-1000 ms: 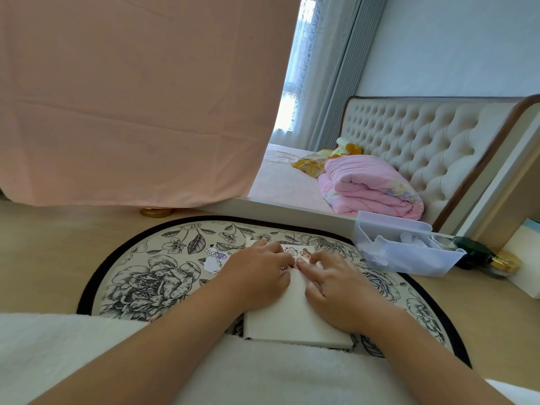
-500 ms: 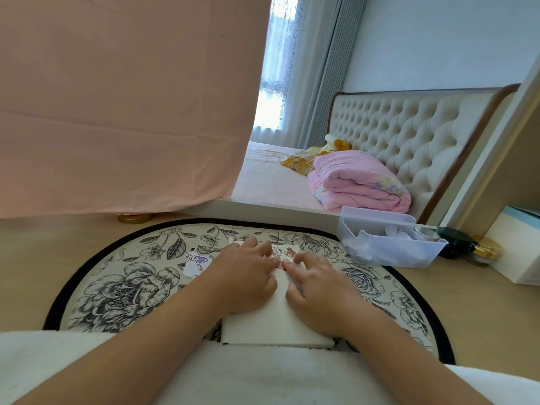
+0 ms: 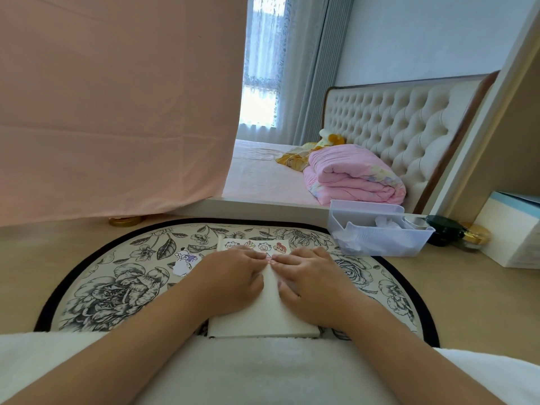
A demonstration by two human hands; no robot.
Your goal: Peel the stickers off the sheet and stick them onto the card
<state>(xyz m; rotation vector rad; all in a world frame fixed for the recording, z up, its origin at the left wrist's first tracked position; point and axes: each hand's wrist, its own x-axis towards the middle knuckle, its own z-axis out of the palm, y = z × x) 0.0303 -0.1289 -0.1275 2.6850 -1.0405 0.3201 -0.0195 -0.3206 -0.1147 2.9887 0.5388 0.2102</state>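
A white card lies on a round floral mat in front of me. A row of several cartoon stickers runs along the card's far edge. My left hand and my right hand both lie flat on the card. Their fingertips meet over a small pink sticker, mostly hidden beneath them. A loose cut-out sticker piece with a purple and white figure lies on the mat, left of the card.
A translucent plastic bin with crumpled paper stands at the mat's right edge. Dark and gold jars and a white box sit further right. A bed edge and a pink cloth lie beyond; a gold lid rests by the cloth.
My view has swung, so the scene has shifted in frame. Both hands stay on the card with fingertips together, and more of the sticker row shows beyond them.
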